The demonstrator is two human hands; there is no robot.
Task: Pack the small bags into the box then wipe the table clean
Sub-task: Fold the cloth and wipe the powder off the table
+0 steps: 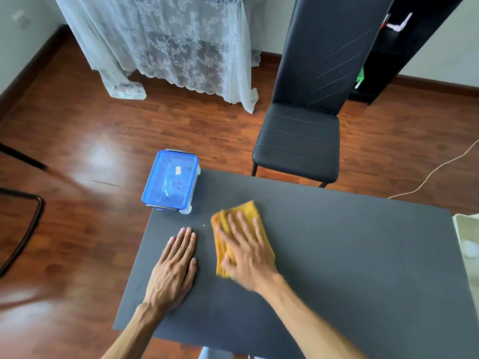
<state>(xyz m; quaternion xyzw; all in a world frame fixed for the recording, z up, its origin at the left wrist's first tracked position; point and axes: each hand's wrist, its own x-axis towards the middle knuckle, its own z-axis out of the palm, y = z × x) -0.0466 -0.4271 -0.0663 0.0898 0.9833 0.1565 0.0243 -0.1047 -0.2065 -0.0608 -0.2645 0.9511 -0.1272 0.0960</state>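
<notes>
On the table (337,255): box (171,181), lid on, at far left corner. Right hand (246,252) flat, fingers spread, pressing cloth (248,211). Left hand (176,265) flat, bracing. Best wiped with even, overlapping strokes toward one edge.

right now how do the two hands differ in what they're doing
The left hand lies bare on the table, while the right hand presses on the yellow cloth. The left hand's fingers lie close together; the right hand's are spread. The left hand looks sharp, the right hand blurred. Both are flat, palm down, with straight fingers.
</notes>
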